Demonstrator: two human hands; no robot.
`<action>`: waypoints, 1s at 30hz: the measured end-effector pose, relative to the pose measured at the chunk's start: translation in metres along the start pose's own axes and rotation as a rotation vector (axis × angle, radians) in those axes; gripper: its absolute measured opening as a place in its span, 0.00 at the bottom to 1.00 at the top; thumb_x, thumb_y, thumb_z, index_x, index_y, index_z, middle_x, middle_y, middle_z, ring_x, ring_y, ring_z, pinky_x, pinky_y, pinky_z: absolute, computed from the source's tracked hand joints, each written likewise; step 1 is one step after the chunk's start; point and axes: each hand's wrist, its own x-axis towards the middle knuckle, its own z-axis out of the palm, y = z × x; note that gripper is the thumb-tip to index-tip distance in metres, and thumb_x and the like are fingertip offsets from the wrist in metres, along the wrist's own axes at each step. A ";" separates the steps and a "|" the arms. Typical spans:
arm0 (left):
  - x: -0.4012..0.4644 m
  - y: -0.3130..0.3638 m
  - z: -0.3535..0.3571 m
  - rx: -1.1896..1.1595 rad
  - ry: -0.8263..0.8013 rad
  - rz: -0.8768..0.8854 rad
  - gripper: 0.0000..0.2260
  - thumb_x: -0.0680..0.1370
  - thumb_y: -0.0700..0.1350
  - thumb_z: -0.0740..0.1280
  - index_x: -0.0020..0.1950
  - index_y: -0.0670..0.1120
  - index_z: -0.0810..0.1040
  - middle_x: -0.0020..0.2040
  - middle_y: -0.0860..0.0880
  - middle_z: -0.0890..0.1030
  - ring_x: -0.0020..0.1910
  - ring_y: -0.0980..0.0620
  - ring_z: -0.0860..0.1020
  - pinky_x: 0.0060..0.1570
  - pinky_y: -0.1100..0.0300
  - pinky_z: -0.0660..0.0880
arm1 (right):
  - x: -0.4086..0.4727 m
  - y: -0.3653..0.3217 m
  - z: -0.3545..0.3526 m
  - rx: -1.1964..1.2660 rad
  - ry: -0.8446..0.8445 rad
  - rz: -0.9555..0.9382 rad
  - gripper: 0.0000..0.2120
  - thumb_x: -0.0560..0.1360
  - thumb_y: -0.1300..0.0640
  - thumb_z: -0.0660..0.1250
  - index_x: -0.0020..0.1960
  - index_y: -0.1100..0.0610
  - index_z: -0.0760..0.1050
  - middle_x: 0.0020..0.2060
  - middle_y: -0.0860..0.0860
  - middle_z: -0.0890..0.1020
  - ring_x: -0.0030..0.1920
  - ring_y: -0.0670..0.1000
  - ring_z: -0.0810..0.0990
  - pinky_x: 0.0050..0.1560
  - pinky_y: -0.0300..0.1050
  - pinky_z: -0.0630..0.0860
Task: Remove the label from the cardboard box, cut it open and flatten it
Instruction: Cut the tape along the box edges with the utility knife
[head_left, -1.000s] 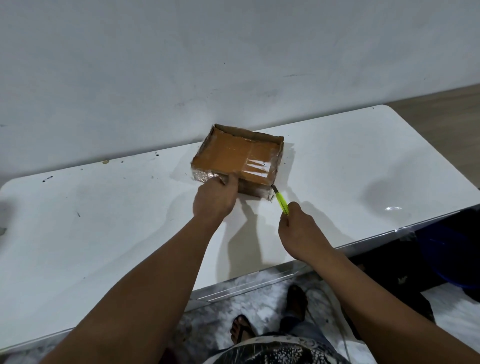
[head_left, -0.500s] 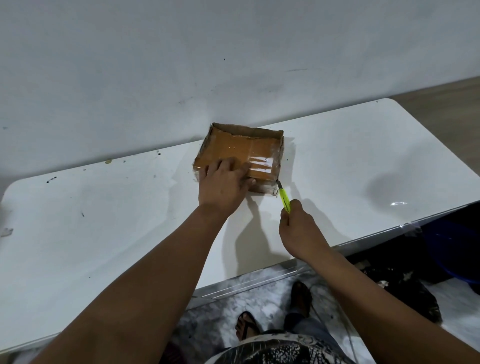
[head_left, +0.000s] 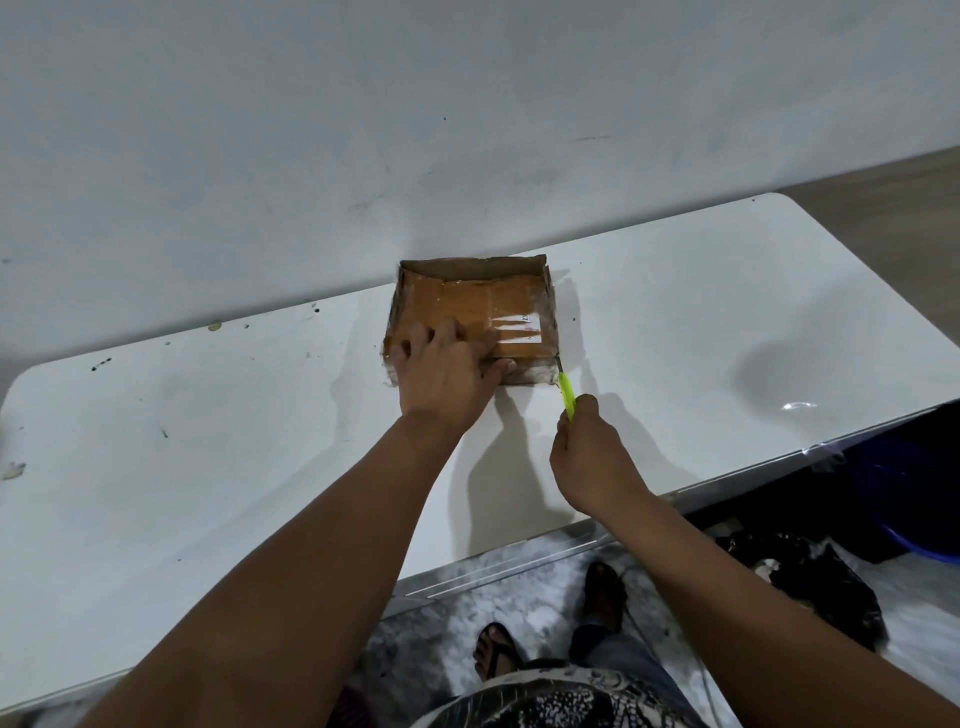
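- Two hands work one box (head_left: 470, 306): it sits on the tabletop (head_left: 701, 322) at about 12 o'clock from the person, its far wall close to the wall (head_left: 467, 104) behind; whether they touch cannot be told.
- The left hand (head_left: 444, 371) lies on the box floor by the near wall, fingers (head_left: 415, 338) straight and slightly spread, pressing down to steady it.
- The right hand (head_left: 589, 457), at about 5 o'clock from the box, has its fingers curled round a green cutter (head_left: 566, 392); the blade tip meets the near right corner of the box.
- Progress, as a judgement: the top is already open and the walls stand upright, so cutting looks barely begun at this one corner. A small white scrap (head_left: 532, 327) under glossy tape sits by the right wall, perhaps a label remnant; too small to tell. Flattening is not yet done.
- Room: open tabletop lies at 9 and 3 o'clock of the box and towards the person; at 12 o'clock the wall leaves little space, so the far corners would likely need the box turned.
- The tabletop's near edge runs just under the right wrist.
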 end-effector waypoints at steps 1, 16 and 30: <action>0.000 0.000 0.000 0.000 -0.002 -0.003 0.20 0.80 0.66 0.59 0.69 0.64 0.76 0.65 0.49 0.74 0.70 0.39 0.66 0.67 0.41 0.60 | 0.000 0.000 0.000 -0.004 0.003 -0.002 0.02 0.81 0.62 0.54 0.51 0.60 0.61 0.34 0.48 0.70 0.31 0.46 0.69 0.27 0.41 0.60; -0.008 0.004 0.010 0.072 0.041 -0.016 0.19 0.84 0.61 0.57 0.73 0.62 0.73 0.69 0.48 0.75 0.70 0.37 0.65 0.69 0.40 0.59 | 0.018 -0.018 -0.030 0.191 -0.214 0.239 0.06 0.75 0.59 0.51 0.49 0.58 0.65 0.39 0.56 0.71 0.29 0.54 0.69 0.35 0.47 0.69; -0.007 0.005 0.006 0.133 0.033 -0.018 0.17 0.85 0.56 0.57 0.73 0.63 0.73 0.67 0.49 0.76 0.69 0.38 0.67 0.66 0.40 0.64 | 0.020 -0.012 -0.023 0.049 -0.277 0.246 0.09 0.75 0.64 0.53 0.54 0.63 0.67 0.40 0.59 0.72 0.31 0.56 0.72 0.33 0.45 0.69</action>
